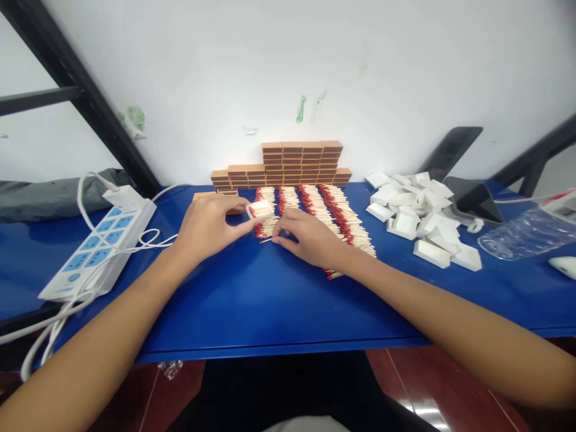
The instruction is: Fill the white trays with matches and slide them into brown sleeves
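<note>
My left hand (pixel 209 223) grips a small white matchbox tray (pixel 260 209) between thumb and fingers, with red-tipped matches lying in it. Just right of it, my right hand (pixel 303 237) pinches a match (pixel 266 240), its red head pointing left. Several rows of matches (pixel 339 216) lie on the blue table (pixel 216 306), red heads to the left; my right hand and forearm cover part of them. Behind the rows, brown matchbox sleeves (pixel 301 163) are stacked against the wall. A few more matchboxes (pixel 204 195) sit behind my left hand.
A heap of white matchbox trays (pixel 416 207) lies to the right. Beyond it stand a phone (pixel 452 150) on a dark holder (pixel 472 198) and a clear plastic bottle (pixel 526 233). At left, a white power strip (pixel 101 246) trails cables (pixel 60 321) over the table edge.
</note>
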Motion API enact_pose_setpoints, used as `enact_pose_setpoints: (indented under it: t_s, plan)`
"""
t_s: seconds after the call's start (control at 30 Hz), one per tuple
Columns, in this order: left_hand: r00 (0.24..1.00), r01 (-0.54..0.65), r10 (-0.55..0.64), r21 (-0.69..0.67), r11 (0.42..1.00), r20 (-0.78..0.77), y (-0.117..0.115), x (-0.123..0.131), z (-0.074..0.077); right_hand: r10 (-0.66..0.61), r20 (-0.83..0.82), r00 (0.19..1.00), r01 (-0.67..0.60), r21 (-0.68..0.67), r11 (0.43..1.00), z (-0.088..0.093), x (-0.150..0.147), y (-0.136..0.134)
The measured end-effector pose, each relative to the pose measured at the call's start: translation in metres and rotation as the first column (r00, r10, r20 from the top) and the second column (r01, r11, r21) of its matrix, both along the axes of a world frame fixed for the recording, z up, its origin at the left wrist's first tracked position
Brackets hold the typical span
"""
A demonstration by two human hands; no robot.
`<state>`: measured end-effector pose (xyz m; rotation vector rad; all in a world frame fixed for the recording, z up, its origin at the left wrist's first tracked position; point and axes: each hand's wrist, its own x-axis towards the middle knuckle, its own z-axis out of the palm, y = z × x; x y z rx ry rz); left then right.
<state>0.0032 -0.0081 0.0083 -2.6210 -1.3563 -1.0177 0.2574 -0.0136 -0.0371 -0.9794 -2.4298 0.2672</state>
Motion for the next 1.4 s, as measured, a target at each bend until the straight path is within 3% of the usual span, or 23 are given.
enact_pose_setpoints:
  t_s: [0.5,1.4]
  plan:
    - [0.999,0.039,-0.038,0.013,0.999,-0.037,0.0026,-0.0011,-0.0008,0.008,0.070,0.998,-0.005,-0.053,0.999,0.0064,0.0009,-0.0032]
    - [0.996,0.026,-0.027,-0.012,1.000,-0.085,0.0031,-0.0017,-0.0011,-0.045,0.089,0.995,0.047,-0.016,0.999,0.0055,0.0047,0.0013]
